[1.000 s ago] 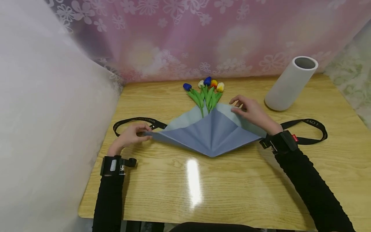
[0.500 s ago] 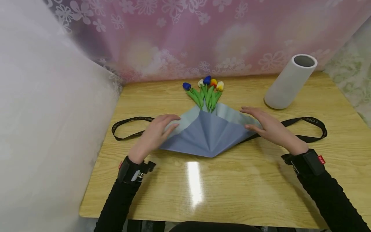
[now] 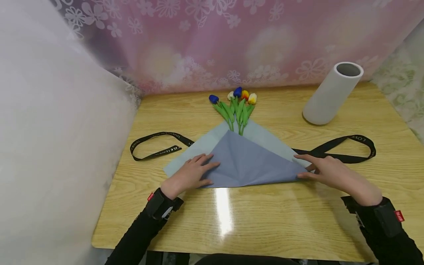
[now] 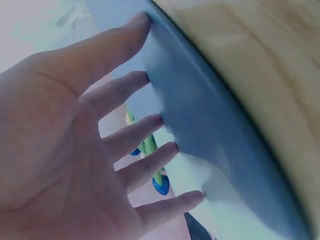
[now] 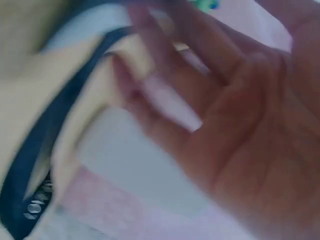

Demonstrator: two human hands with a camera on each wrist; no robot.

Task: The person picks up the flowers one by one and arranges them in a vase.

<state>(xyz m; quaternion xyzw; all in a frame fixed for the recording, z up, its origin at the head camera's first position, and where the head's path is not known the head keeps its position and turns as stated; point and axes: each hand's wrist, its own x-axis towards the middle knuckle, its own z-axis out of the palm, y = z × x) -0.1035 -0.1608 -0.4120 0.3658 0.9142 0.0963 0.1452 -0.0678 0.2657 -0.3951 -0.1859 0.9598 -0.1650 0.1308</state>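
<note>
Blue-grey wrapping paper (image 3: 251, 162) with a pale inner side (image 3: 261, 130) lies folded on the table, its front flap covering the lower flower stems. Artificial tulips (image 3: 236, 106) in blue, white, orange and yellow stick out of its top. My left hand (image 3: 188, 173) rests on the flap's left part, fingers spread; in the left wrist view all its fingertips (image 4: 172, 147) touch the paper. At the paper's right corner is my right hand (image 3: 341, 176), thumb and fingers apart around the edge. The right wrist view is blurred there. A black lettered ribbon (image 3: 331, 147) runs beneath the paper, looping out both sides.
A white vase (image 3: 331, 95) with a slanted body stands at the back right of the wooden table (image 3: 281, 221). Behind the table hangs a pink floral curtain (image 3: 212, 48). A white sheet (image 3: 59, 132) borders the left side.
Both hands have come nearer the table's front, the left also rightward onto the flap, the right outward to the corner. The raised flap now lies flatter, and more pale paper shows at left.
</note>
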